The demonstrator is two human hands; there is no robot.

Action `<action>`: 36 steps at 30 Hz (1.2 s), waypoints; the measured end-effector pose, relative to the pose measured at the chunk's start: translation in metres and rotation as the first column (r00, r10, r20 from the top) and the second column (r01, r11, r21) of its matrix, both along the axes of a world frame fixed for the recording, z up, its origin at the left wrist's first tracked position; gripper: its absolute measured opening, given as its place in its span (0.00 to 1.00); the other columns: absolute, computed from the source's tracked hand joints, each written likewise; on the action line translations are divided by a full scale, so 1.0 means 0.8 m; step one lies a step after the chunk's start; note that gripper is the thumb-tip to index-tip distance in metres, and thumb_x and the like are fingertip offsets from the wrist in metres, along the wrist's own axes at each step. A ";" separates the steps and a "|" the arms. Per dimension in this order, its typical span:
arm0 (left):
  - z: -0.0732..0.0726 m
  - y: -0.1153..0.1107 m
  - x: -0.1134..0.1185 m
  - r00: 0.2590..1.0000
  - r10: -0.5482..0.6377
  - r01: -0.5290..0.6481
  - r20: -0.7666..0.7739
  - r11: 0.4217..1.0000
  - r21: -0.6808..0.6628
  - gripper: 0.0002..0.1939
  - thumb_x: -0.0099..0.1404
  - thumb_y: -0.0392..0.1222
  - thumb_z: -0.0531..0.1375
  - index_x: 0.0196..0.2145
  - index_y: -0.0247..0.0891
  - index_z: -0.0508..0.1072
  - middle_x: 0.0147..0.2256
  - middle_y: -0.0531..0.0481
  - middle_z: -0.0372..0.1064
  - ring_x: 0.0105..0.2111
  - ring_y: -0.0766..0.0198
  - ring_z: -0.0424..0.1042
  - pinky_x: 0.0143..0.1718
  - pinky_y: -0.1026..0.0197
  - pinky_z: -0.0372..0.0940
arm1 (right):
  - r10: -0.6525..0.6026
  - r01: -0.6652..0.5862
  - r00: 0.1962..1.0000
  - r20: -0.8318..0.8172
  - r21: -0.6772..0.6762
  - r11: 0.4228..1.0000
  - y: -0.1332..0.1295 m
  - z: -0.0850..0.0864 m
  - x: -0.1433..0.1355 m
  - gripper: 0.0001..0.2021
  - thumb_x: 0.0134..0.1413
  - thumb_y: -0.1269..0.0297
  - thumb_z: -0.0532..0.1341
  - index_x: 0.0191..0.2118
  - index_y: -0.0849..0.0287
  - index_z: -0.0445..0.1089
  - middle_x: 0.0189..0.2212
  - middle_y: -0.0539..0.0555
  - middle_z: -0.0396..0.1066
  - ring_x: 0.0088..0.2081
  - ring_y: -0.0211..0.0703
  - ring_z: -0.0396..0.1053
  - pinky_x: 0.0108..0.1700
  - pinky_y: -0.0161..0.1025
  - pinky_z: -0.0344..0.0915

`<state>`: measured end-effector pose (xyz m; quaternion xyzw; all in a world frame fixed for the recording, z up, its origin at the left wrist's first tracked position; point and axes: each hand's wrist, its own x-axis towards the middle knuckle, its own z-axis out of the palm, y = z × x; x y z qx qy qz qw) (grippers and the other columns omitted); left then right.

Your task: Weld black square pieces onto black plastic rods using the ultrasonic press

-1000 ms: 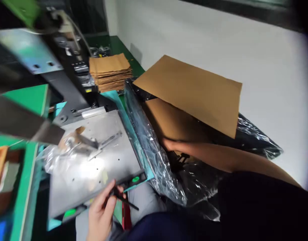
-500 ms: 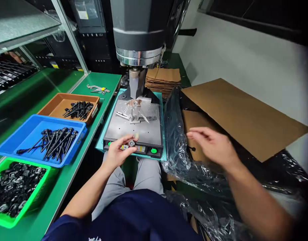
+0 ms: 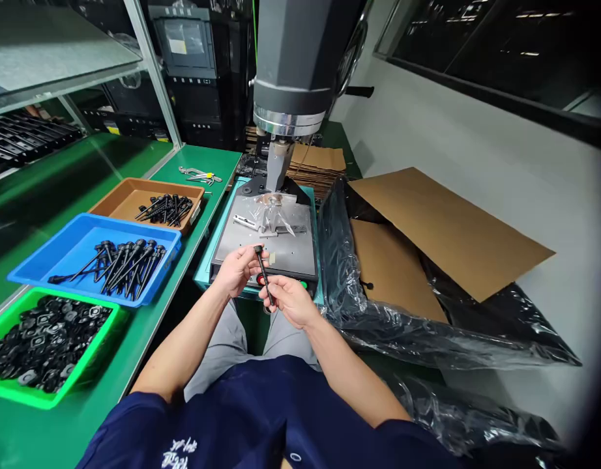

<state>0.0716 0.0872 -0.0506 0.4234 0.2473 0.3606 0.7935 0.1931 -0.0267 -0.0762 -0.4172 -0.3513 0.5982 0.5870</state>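
My left hand (image 3: 238,268) and my right hand (image 3: 293,301) meet in front of the machine's base. Between them is a thin black rod with a thicker round head (image 3: 264,273), tilted with its head up. The left fingers are closed at the head end; the small light-and-dark part they held earlier cannot be made out. Lower down, the right fingers pinch the shaft. Just beyond the hands is the machine's metal plate (image 3: 295,257). On it stands a small metal fixture (image 3: 270,221) covered in clear film, under the grey pressing head (image 3: 279,166).
On the green bench at left stand a brown tray (image 3: 117,195) of black screw-like pieces, a blue tray (image 3: 51,254) of headed rods and a green bin (image 3: 92,355) of small black parts. Pliers (image 3: 200,174) lie behind. At right, cardboard (image 3: 447,228) rests on a plastic-lined box (image 3: 342,280).
My right hand has come left from the box at right to meet my left hand, and a black rod now shows between them. The view has shifted slightly.
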 end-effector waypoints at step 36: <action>0.005 0.163 0.064 0.976 0.112 -0.157 -0.188 0.956 -0.249 0.15 0.64 0.50 0.62 0.35 0.32 0.71 0.35 0.41 0.74 0.31 0.60 0.77 0.31 0.61 0.73 | -0.334 0.336 0.873 0.354 0.058 0.940 0.161 -0.041 0.061 0.17 0.41 0.60 0.66 0.39 0.62 0.76 0.29 0.53 0.73 0.28 0.40 0.69 0.28 0.37 0.70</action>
